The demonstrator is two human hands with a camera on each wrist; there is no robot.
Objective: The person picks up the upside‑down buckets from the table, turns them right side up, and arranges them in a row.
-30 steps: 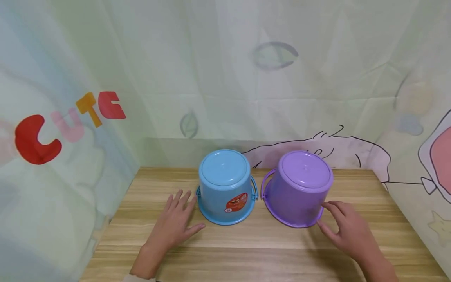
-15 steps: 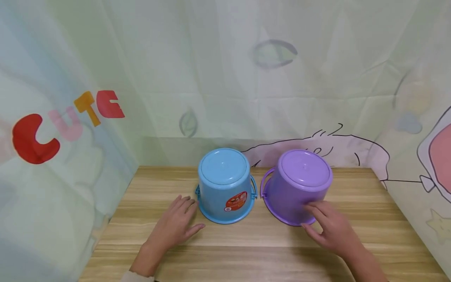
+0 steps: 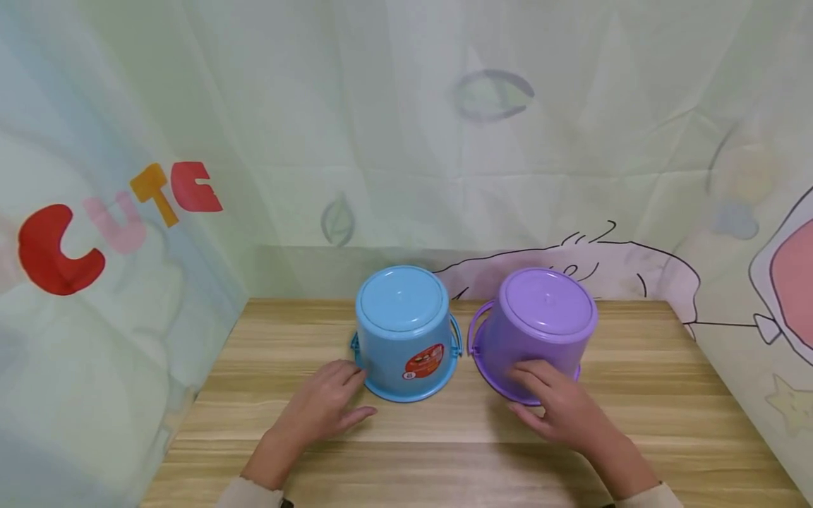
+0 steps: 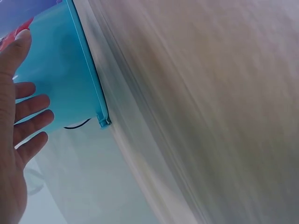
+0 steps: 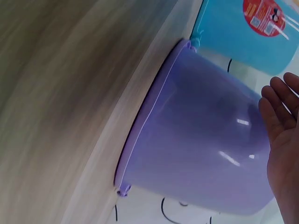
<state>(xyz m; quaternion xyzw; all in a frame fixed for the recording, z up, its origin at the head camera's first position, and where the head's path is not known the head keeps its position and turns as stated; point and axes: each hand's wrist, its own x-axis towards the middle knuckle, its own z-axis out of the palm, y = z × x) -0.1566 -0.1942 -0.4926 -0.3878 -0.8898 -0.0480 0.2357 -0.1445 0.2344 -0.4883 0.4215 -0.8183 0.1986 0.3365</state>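
A blue bucket [image 3: 403, 331] stands upside down on the wooden table, its base up and a red oval label [image 3: 424, 361] on its front. To its right is an upside-down purple bucket [image 3: 546, 331], handle down at its side. My left hand [image 3: 327, 402] is at the blue bucket's lower left, fingers relaxed and thumb apart; the left wrist view shows nothing in the palm. In front of the purple bucket hovers my right hand [image 3: 555, 406], fingers loosely bent and overlapping its lower front. Nothing is held in it in the right wrist view.
The wooden table [image 3: 419, 466] ends at a printed curtain [image 3: 394, 141] close behind both buckets. More curtain runs along the left and right table edges, with red and orange letters [image 3: 197, 187] on the left side.
My right hand has moved left from the purple bucket's right side to its front. My left hand's fingers have drawn in slightly beside the blue bucket. Both buckets stay put.
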